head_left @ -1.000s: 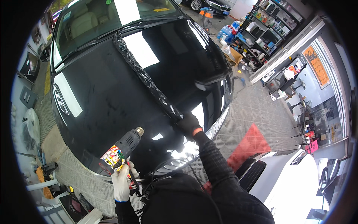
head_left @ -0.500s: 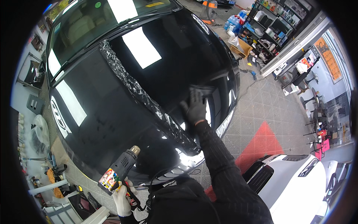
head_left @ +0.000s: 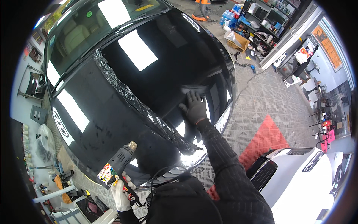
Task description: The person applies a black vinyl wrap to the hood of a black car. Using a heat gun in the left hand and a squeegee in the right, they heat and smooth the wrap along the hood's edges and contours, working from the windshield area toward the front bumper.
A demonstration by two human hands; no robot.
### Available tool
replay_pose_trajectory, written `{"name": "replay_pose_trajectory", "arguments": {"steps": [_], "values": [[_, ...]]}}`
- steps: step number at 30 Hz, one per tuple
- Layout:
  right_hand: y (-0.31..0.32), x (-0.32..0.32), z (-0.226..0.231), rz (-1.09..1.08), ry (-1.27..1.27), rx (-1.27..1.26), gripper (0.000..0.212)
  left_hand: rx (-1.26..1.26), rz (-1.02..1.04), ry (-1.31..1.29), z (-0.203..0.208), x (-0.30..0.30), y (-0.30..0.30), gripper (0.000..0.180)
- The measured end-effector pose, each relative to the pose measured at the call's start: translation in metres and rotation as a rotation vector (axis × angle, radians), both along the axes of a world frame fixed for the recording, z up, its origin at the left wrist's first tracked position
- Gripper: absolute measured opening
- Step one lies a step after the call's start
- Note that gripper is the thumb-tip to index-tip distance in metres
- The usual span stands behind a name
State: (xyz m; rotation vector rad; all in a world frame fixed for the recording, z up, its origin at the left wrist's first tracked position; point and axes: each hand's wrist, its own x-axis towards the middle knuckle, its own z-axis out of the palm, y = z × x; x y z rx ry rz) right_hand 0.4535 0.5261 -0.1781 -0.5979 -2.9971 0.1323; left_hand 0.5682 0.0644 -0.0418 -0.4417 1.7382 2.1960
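My left hand [head_left: 121, 195], in a white glove, is wrapped around the handle of a dark heat gun [head_left: 121, 159] with colourful stickers. Its metal nozzle points up and to the right, over the near edge of a black car hood [head_left: 164, 71]. Farther right, my right hand [head_left: 195, 108], in a dark grey glove, lies flat on the glossy hood with fingers stretched out and nothing in its grasp. Left of that hand, a crumpled strip of dark, shiny film [head_left: 128, 95] runs across the hood from the windshield side to the front edge. The hood looks duller left of the strip.
A white car front [head_left: 298, 175] stands at the lower right, beside a red floor patch [head_left: 264, 136]. Shelves [head_left: 266, 22] and a cardboard box [head_left: 238, 40] are at the far right. An orange vacuum [head_left: 202, 10] stands behind the car. A black cord [head_left: 153, 179] hangs near my body.
The view has turned slightly, so the car sits a little differently in the picture. My right hand stays on the hood, its fingers now more clearly spread. The heat gun is still in my left hand.
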Motion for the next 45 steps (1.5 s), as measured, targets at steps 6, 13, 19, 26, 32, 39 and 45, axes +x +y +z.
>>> {"name": "replay_pose_trajectory", "arguments": {"steps": [6, 13, 19, 26, 32, 39, 45], "values": [[-0.076, 0.076, 0.033, -0.011, 0.088, -0.561, 0.105, 0.001, -0.048, -0.068, -0.007, -0.009, -0.01, 0.031], [-0.15, 0.075, 0.006, -0.147, 0.109, -0.498, 0.084, -0.04, -0.219, -0.167, -0.017, -0.013, -0.023, 0.018], [-0.135, 0.071, 0.027, -0.153, 0.027, -0.511, 0.039, -0.006, -0.419, 0.015, -0.015, -0.005, -0.043, 0.008], [-0.152, 0.061, 0.041, -0.241, 0.068, -0.44, 0.046, -0.011, -0.482, 0.049, -0.021, -0.001, -0.06, 0.011], [-0.153, 0.062, 0.043, -0.261, 0.071, -0.506, 0.043, 0.002, -0.499, -0.017, -0.025, 0.007, -0.063, 0.016], [-0.161, 0.061, 0.06, -0.246, 0.027, -0.519, 0.048, -0.073, -0.435, 0.0, -0.035, 0.023, -0.062, 0.015], [-0.16, 0.066, 0.065, -0.167, 0.017, -0.487, 0.048, -0.211, -0.392, 0.227, -0.04, 0.034, -0.063, 0.017]]}}
